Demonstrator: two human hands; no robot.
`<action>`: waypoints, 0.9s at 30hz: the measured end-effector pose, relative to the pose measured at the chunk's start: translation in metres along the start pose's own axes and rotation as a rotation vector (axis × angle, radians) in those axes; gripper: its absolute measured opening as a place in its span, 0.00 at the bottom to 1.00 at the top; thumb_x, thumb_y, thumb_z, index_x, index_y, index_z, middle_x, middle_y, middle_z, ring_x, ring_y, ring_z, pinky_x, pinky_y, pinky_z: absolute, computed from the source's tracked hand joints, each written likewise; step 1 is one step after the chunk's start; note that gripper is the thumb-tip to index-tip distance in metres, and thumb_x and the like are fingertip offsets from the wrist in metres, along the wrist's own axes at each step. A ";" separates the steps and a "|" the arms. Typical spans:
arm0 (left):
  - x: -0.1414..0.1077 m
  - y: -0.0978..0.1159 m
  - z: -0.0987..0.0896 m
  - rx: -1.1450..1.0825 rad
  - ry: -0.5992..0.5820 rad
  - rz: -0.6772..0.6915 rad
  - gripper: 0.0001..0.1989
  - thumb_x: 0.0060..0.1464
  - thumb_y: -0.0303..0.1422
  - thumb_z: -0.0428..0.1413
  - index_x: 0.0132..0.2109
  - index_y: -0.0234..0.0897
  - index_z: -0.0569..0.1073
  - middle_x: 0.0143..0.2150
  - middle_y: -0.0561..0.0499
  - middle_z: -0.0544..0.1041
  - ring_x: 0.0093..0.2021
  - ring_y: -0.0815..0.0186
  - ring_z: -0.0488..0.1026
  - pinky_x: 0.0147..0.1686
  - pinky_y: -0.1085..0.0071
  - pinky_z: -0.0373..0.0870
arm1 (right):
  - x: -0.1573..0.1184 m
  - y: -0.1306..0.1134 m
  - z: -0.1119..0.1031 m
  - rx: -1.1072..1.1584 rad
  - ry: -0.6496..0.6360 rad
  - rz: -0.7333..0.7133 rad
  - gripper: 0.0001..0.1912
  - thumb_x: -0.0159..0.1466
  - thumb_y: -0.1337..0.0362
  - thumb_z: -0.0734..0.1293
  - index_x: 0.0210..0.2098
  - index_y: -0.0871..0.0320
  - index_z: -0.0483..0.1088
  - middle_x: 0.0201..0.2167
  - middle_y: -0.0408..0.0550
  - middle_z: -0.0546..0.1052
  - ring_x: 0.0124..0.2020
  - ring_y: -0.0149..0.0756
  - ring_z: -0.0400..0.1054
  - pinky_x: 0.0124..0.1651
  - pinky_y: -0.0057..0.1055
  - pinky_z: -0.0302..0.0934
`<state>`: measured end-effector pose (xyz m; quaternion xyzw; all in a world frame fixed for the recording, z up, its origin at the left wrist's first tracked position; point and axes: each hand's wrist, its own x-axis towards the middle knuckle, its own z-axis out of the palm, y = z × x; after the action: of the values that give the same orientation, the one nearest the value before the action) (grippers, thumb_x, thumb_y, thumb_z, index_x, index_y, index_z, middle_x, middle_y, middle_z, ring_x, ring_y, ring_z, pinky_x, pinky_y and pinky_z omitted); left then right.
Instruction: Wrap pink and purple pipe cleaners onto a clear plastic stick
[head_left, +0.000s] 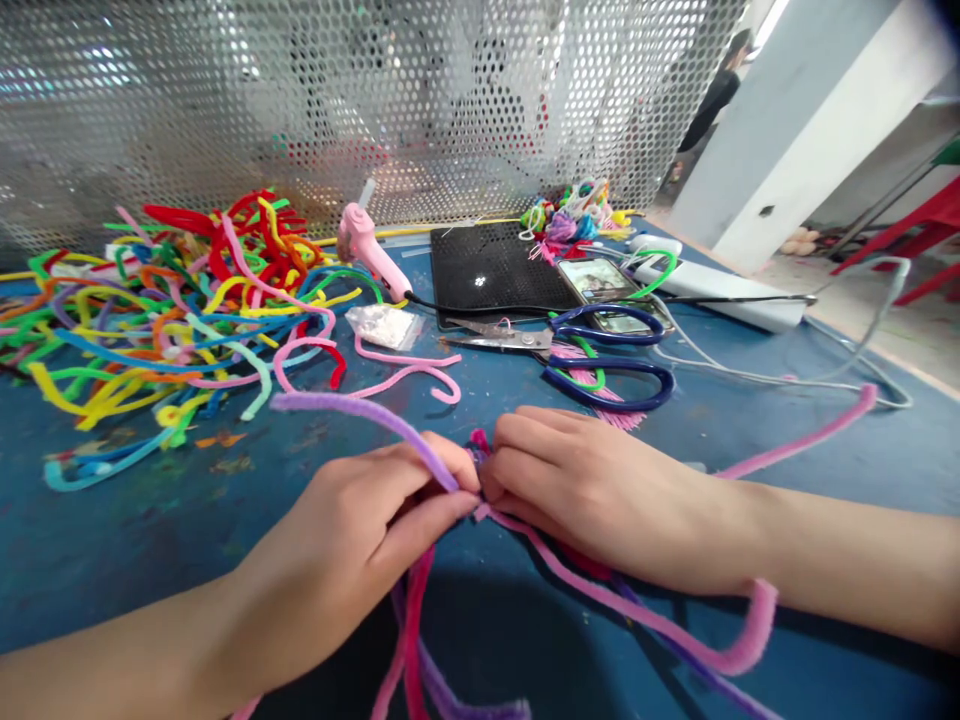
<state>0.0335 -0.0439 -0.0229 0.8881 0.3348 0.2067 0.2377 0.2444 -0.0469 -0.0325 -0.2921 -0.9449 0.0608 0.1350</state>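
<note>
My left hand is closed in a pinch, with a light purple pipe cleaner between thumb and fingers; its free end curves out to the left. Close against it, my right hand has its fingers curled round the same joined bunch of pipe cleaners. A pink pipe cleaner runs out from beneath the right hand and bends up at its tip. Dark pink and purple strands hang below the left hand. Fingers hide the spot where the strands meet.
Large scissors with dark blue handles lie beyond my hands. A heap of coloured pipe cleaners spreads at left. Behind are a pink glue gun, a black mat, a phone and a white power strip with cables.
</note>
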 end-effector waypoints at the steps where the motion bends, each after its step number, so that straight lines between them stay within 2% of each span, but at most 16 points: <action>1: 0.000 0.000 0.001 -0.032 0.014 -0.050 0.04 0.60 0.30 0.50 0.41 0.39 0.68 0.34 0.55 0.74 0.34 0.71 0.72 0.35 0.77 0.69 | 0.000 0.000 0.000 -0.004 -0.001 -0.002 0.11 0.68 0.68 0.55 0.33 0.62 0.66 0.32 0.47 0.65 0.30 0.31 0.56 0.35 0.29 0.53; 3: -0.001 -0.001 0.002 -0.055 0.004 -0.104 0.03 0.58 0.31 0.52 0.41 0.40 0.67 0.32 0.56 0.74 0.29 0.73 0.71 0.29 0.79 0.68 | 0.001 -0.001 0.000 -0.005 -0.002 0.010 0.11 0.68 0.68 0.55 0.34 0.62 0.67 0.31 0.48 0.66 0.30 0.31 0.56 0.34 0.29 0.53; 5: -0.003 0.000 0.003 -0.018 0.001 -0.069 0.03 0.56 0.31 0.54 0.38 0.39 0.67 0.31 0.57 0.72 0.27 0.74 0.69 0.27 0.79 0.66 | 0.002 -0.003 0.000 0.010 0.006 0.044 0.12 0.68 0.68 0.55 0.34 0.63 0.67 0.31 0.48 0.66 0.30 0.31 0.57 0.33 0.28 0.53; 9: -0.006 -0.001 0.004 0.158 0.035 0.092 0.03 0.57 0.29 0.53 0.39 0.39 0.71 0.37 0.52 0.72 0.38 0.69 0.69 0.39 0.73 0.65 | 0.003 -0.006 -0.002 0.085 0.021 0.099 0.14 0.68 0.67 0.54 0.33 0.63 0.68 0.31 0.48 0.66 0.29 0.31 0.57 0.32 0.28 0.53; 13: -0.005 -0.002 0.003 0.262 -0.011 0.142 0.06 0.59 0.29 0.51 0.38 0.39 0.72 0.36 0.52 0.72 0.38 0.67 0.67 0.39 0.70 0.64 | 0.005 -0.007 -0.007 0.262 0.035 0.140 0.15 0.69 0.65 0.53 0.33 0.62 0.68 0.30 0.48 0.68 0.30 0.31 0.59 0.33 0.27 0.54; 15: -0.003 -0.003 0.003 0.258 -0.026 0.130 0.07 0.59 0.28 0.50 0.37 0.37 0.72 0.34 0.51 0.72 0.35 0.67 0.67 0.38 0.70 0.64 | 0.007 -0.008 -0.010 0.370 0.044 0.231 0.15 0.69 0.63 0.53 0.32 0.61 0.67 0.29 0.47 0.69 0.30 0.30 0.60 0.33 0.26 0.53; 18: -0.001 -0.002 0.003 0.226 -0.036 0.111 0.08 0.59 0.27 0.49 0.33 0.36 0.71 0.31 0.52 0.70 0.33 0.68 0.66 0.35 0.72 0.63 | 0.013 -0.012 -0.010 0.447 0.056 0.364 0.10 0.63 0.60 0.62 0.33 0.60 0.68 0.27 0.43 0.68 0.28 0.28 0.59 0.30 0.25 0.51; 20: 0.001 -0.001 0.001 0.180 -0.040 0.087 0.08 0.58 0.27 0.49 0.32 0.36 0.70 0.30 0.53 0.70 0.32 0.69 0.66 0.34 0.73 0.63 | 0.015 -0.013 -0.009 0.446 0.048 0.377 0.07 0.57 0.63 0.68 0.33 0.60 0.69 0.27 0.41 0.68 0.27 0.27 0.58 0.29 0.24 0.50; 22: 0.002 -0.002 -0.003 0.120 -0.060 0.030 0.07 0.58 0.28 0.50 0.32 0.36 0.70 0.30 0.54 0.70 0.32 0.70 0.67 0.32 0.75 0.63 | 0.016 -0.013 -0.008 0.444 0.018 0.367 0.07 0.54 0.68 0.69 0.34 0.59 0.70 0.27 0.41 0.68 0.26 0.27 0.58 0.28 0.24 0.50; 24: 0.003 -0.003 -0.009 0.057 -0.095 -0.050 0.08 0.58 0.31 0.50 0.32 0.37 0.70 0.29 0.55 0.70 0.29 0.71 0.67 0.28 0.77 0.62 | 0.016 -0.012 -0.008 0.453 -0.010 0.362 0.08 0.54 0.71 0.67 0.35 0.58 0.71 0.28 0.41 0.68 0.26 0.26 0.58 0.29 0.23 0.50; 27: 0.003 -0.007 -0.015 0.005 -0.133 -0.136 0.09 0.59 0.34 0.49 0.33 0.37 0.70 0.29 0.55 0.71 0.28 0.72 0.67 0.26 0.78 0.63 | 0.014 -0.010 -0.009 0.466 -0.011 0.342 0.06 0.58 0.71 0.66 0.35 0.58 0.72 0.30 0.41 0.68 0.28 0.26 0.60 0.31 0.23 0.52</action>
<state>0.0238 -0.0330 -0.0142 0.8756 0.3785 0.1300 0.2705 0.2302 -0.0463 -0.0193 -0.4081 -0.8431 0.2998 0.1810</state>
